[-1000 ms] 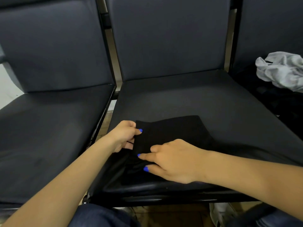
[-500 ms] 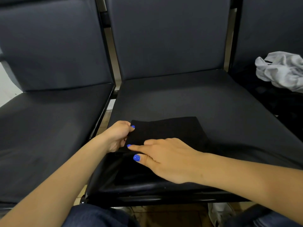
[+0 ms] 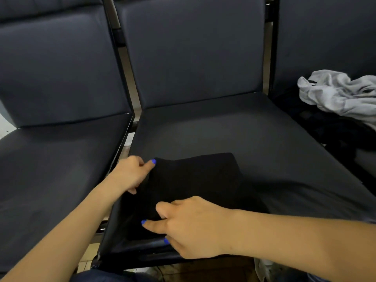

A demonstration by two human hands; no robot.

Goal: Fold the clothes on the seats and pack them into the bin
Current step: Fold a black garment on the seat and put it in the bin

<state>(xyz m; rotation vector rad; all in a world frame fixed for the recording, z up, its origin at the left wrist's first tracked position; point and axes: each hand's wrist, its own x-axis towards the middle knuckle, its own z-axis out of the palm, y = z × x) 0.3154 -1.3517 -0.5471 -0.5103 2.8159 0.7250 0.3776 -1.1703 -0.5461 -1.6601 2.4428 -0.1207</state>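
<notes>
In the head view, a black garment (image 3: 195, 180) lies folded small at the front of the middle seat (image 3: 223, 135). The left hand (image 3: 130, 176) pinches its far-left corner; the right hand (image 3: 191, 226) grips its near edge. A grey garment (image 3: 337, 92) waits unfolded on the right seat. No bin shows; packing looks undone.

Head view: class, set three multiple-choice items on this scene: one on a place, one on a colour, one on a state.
1. Where does the black garment lie?
A. the middle seat
B. the left seat
C. the floor

2. What colour is the crumpled garment on the right seat?
A. red
B. light grey
C. green

3. What is the left hand doing?
A. hanging idle
B. pinching the black garment's left edge
C. holding a bin

Answers:
1 A, it rests on the middle seat's front part.
2 B, the pile is pale grey.
3 B, thumb and fingers close on the cloth's edge, while the right hand grips its near edge.
</notes>
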